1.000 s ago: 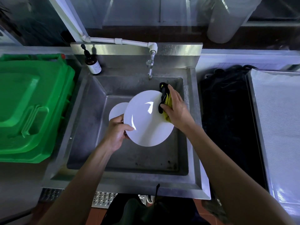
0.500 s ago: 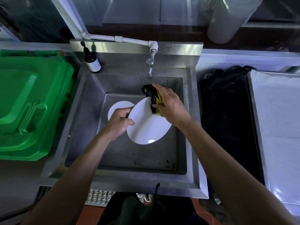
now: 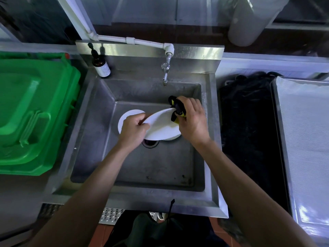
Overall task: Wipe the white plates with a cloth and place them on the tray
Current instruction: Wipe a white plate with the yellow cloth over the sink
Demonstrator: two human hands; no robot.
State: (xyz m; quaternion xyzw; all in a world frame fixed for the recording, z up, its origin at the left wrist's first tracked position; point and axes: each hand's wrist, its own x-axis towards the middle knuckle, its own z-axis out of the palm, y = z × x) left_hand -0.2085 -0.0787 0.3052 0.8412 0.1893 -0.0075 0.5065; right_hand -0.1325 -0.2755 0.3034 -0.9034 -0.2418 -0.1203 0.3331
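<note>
Sink (image 3: 99,122), steel: left hand (image 3: 132,130) grips plate (image 3: 160,126) tilted over the basin; right hand (image 3: 193,120) clutches cloth (image 3: 177,106) on its far rim. Second plate (image 3: 127,115) on the sink floor. Beside: green bin (image 3: 33,113), brown bottle (image 3: 100,65), tap (image 3: 165,68), tray (image 3: 306,139), black bag (image 3: 249,125).

No readable text showing anywhere. The brown bottle (image 3: 100,65) standing at the back left corner of the sink (image 3: 92,111) is carrying a white label, but its print is too small and blurred to make out. Nothing legible is showing on the green bin lid (image 3: 33,111), the tap (image 3: 165,70), the white plate (image 3: 160,127) or the cloth (image 3: 178,107).
</note>
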